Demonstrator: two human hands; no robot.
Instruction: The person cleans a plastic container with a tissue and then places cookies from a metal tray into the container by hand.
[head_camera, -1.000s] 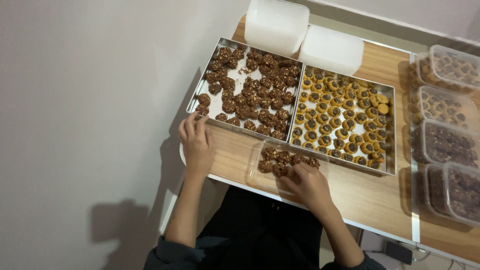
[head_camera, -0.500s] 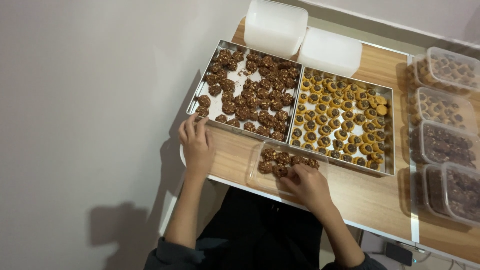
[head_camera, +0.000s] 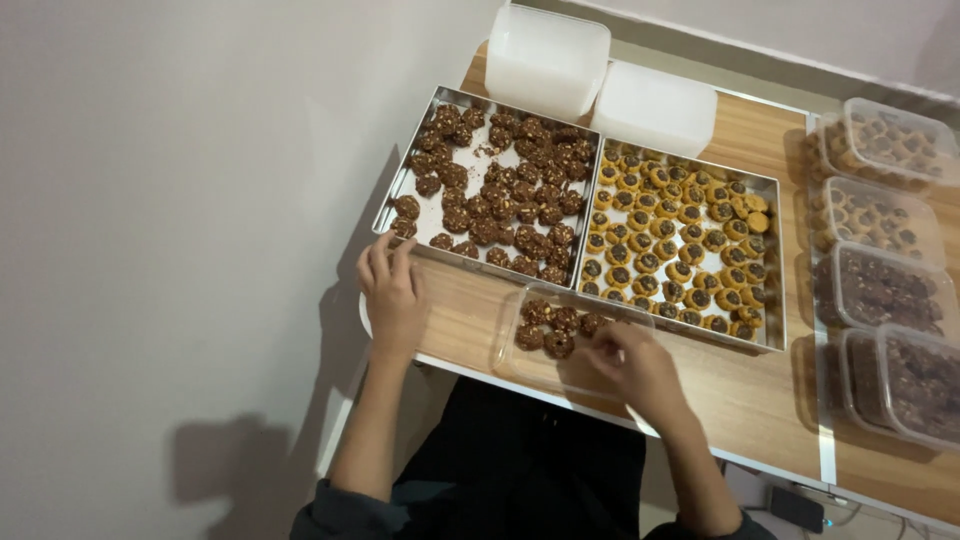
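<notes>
brown chocolate cookies sit in a clear plastic container at the desk's near edge. the right hand reaches into it, fingers curled; its grip is hidden. the left hand rests loosely open at the metal tray's corner.

Single head view, looking steeply down from above the person, fairly far off; wooden table runs diagonally, both trays beyond the fingers.
</notes>
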